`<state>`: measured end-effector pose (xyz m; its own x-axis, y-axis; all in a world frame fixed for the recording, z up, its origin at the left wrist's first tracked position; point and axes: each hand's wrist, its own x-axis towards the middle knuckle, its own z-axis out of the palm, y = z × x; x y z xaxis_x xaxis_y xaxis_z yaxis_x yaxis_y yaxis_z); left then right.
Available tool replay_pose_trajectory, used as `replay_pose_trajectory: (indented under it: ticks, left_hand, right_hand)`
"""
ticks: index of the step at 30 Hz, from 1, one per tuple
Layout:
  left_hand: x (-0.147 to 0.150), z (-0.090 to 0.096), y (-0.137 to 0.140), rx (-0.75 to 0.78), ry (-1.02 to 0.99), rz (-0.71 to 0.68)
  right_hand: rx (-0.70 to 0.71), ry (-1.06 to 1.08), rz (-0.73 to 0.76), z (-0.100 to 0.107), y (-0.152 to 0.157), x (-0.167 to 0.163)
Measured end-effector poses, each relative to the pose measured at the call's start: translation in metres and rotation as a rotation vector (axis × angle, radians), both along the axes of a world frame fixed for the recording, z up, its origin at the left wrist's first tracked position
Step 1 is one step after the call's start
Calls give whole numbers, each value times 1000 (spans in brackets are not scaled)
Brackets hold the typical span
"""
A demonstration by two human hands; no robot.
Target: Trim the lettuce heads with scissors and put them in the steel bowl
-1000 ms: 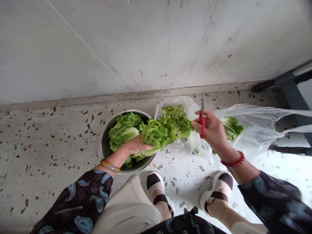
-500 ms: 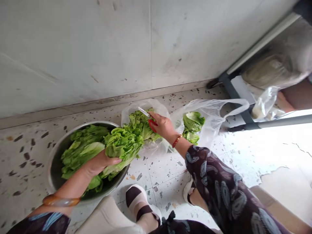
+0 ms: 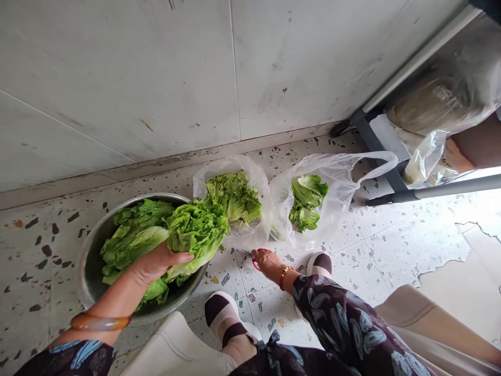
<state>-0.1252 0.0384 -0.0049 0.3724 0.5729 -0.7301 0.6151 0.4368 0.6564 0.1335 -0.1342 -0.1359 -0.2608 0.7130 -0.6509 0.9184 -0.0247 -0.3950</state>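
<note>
Head view: bags between bowl and rack.

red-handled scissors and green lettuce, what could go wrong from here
The red-handled metal scissors in the right hand appear near a translucent plastic bag and might snag it. The leafy green lettuce head in the left hand reaches past the round steel basin, so leaves could drop onto the speckled floor.
</note>
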Motion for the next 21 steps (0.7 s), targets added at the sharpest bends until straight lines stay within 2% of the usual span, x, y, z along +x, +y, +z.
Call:
replay_pose_trajectory:
  ticks: [3, 9, 15, 21]
  left_hand:
    - [-1, -4, -2, -121, -175, 44]
    - [-3, -14, -4, -153, -238, 64]
    - [4, -9, -15, -138, -293, 40]
    - [-1, -15, -23, -75, -406, -81]
  right_hand:
    - [-41, -93, 74, -13, 4, -5]
    - [1, -188, 121, -18, -3, -11]
    - [42, -111, 172, -18, -38, -4]
    - [120, -4, 208, -28, -40, 13]
